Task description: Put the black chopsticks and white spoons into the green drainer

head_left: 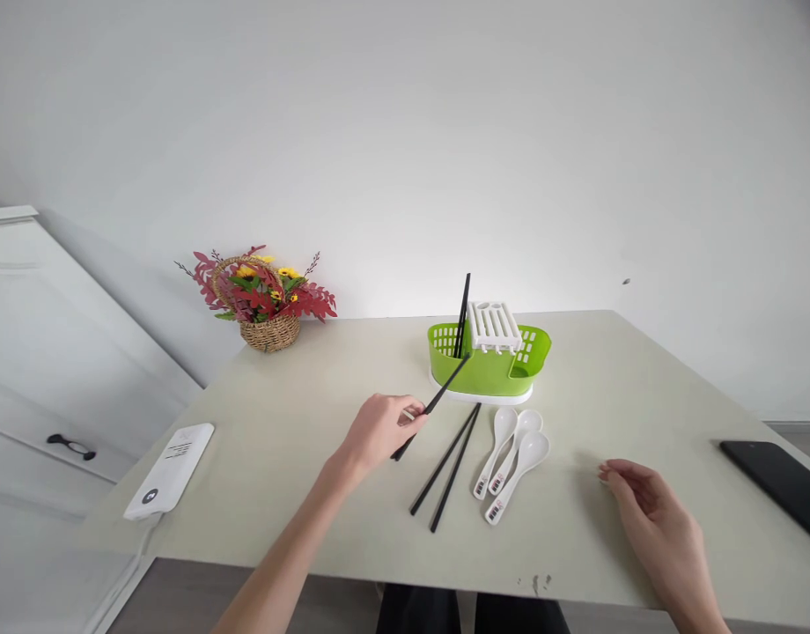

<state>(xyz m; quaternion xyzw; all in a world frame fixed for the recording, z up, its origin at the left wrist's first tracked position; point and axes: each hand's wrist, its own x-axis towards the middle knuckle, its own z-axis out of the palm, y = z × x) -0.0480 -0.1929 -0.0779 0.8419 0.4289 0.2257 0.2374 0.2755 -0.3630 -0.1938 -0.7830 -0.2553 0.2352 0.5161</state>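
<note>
Diagonally through left grip, black chopsticks.

Two lying chopsticks, three spoons, one caddy

At the back edge of the pale green-grey table, the front wall of the bright green plastic basket hides the lower ends of the upright black chopsticks. The left hand covers the middle of the slim black chopsticks it grips. By the table's right edge, the flat black phone is cut off. Print on the white rectangular power bank, near the left edge, is too small to read.
</note>
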